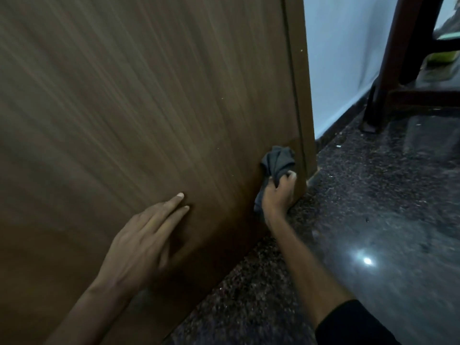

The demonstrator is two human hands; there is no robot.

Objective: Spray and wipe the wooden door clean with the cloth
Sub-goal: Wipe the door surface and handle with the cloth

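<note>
A brown wooden door [139,108] fills the left and middle of the view, and its bottom edge meets the floor. My right hand [278,192] grips a bunched grey cloth [277,161] and presses it against the door's lower right corner, close to the door's edge. My left hand [142,242] rests flat on the lower door panel with its fingers spread and nothing in it. No spray bottle is in view.
Dark speckled stone floor [361,232] lies to the right and below the door. A white wall [341,58] stands past the door's edge. Dark wooden furniture legs [380,90] stand at the upper right, with a green object [443,57] behind them.
</note>
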